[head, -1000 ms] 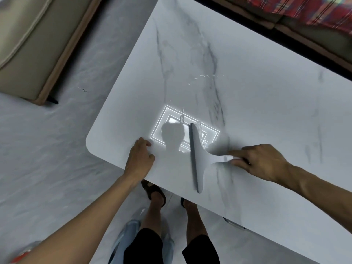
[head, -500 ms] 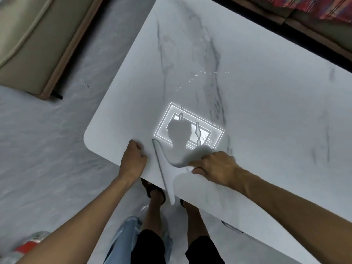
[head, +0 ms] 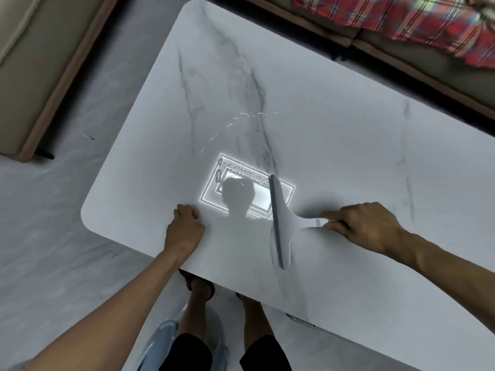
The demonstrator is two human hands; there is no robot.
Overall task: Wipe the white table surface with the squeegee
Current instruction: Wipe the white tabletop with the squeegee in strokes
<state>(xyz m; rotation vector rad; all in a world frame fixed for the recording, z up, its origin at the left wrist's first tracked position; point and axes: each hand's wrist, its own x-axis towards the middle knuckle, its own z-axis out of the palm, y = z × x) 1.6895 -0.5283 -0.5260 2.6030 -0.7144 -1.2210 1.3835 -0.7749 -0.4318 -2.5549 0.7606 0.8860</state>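
The white marble table (head: 334, 135) fills most of the view. A white squeegee (head: 284, 223) with a dark rubber blade lies flat on it near the front edge, blade pointing left. My right hand (head: 367, 228) grips its handle from the right. My left hand (head: 184, 231) rests with curled fingers on the table's front edge, left of the squeegee, holding nothing. Small water droplets (head: 235, 121) and a wet streak show on the surface beyond the blade, around a bright reflected ceiling light (head: 235, 170).
A beige sofa (head: 32, 62) stands on the floor to the left. Another sofa with a red plaid blanket (head: 401, 20) runs along the table's far side. My feet (head: 201, 287) are under the front edge. Grey floor lies at the left.
My right hand has pulled the squeegee back to the right, away from my left hand, after sweeping it left to the table's front edge. My left hand stayed on the edge.
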